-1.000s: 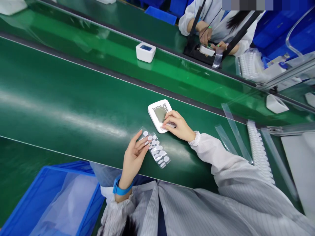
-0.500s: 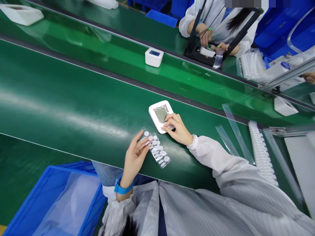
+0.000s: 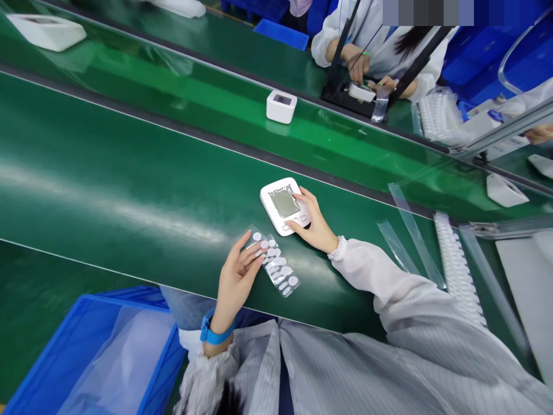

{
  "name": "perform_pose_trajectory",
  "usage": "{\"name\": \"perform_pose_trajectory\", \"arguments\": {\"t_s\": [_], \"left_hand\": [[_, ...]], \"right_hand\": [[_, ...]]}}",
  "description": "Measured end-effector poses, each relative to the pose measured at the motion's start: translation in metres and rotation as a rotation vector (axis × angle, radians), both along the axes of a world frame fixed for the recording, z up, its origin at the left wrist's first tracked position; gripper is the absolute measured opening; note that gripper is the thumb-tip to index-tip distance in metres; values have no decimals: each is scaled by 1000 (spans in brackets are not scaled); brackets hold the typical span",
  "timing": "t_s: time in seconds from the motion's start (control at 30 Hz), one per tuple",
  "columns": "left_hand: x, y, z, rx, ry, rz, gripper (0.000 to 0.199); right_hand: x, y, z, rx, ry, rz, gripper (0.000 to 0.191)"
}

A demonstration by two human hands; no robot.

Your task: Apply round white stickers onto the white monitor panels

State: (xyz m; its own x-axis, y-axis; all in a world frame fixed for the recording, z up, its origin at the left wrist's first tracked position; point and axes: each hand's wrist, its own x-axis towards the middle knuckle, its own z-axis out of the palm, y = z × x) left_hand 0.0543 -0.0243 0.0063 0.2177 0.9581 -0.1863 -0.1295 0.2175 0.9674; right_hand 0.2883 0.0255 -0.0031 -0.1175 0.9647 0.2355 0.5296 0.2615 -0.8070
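Observation:
A white blood pressure monitor (image 3: 284,199) with a grey screen and outlined buttons lies face up on the green worktop (image 3: 142,173). My right hand (image 3: 317,226) is around its right side, thumb by the buttons and fingertips along the right edge of the screen. Nearer to me, my left hand (image 3: 237,271) pinches a clear sheet of white stickers (image 3: 283,270), round and oval, between thumb and fingers. Part of that sheet is hidden by the fingers, and its lower end reaches right over the worktop.
Beyond the dark rail, a green belt carries a small white device (image 3: 280,108) and others. Clear plastic strips (image 3: 400,248) and a row of white parts (image 3: 460,271) lie at right. A blue bin (image 3: 82,305) stands below the left edge. Across, a co-worker's hands (image 3: 358,63) handle a white piece.
My right hand has gone from pinching at the monitor's lower front to spreading around its right side, uncovering the buttons. White devices on the belt have shifted right. My left hand stays put.

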Motion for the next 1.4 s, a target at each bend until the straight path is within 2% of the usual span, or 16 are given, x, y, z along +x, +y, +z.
{"name": "perform_pose_trajectory", "arguments": {"t_s": [0.23, 0.5, 0.73, 1.0, 1.4], "left_hand": [[0, 0, 3, -26, 0, -14, 61], [1, 1, 2, -12, 7, -19, 60], [0, -1, -2, 42, 42, 16, 63], [1, 0, 4, 15, 58, -4, 62], [1, 0, 3, -17, 51, -18, 63]], "right_hand": [[-1, 0, 2, -5, -5, 30, 65], [-5, -1, 3, 0, 5, -1, 72], [-18, -17, 5, -41, 89, -19, 50], [-26, -16, 8, -78, 35, -8, 64], [-31, -14, 11, -119, 34, -14, 65]]}}
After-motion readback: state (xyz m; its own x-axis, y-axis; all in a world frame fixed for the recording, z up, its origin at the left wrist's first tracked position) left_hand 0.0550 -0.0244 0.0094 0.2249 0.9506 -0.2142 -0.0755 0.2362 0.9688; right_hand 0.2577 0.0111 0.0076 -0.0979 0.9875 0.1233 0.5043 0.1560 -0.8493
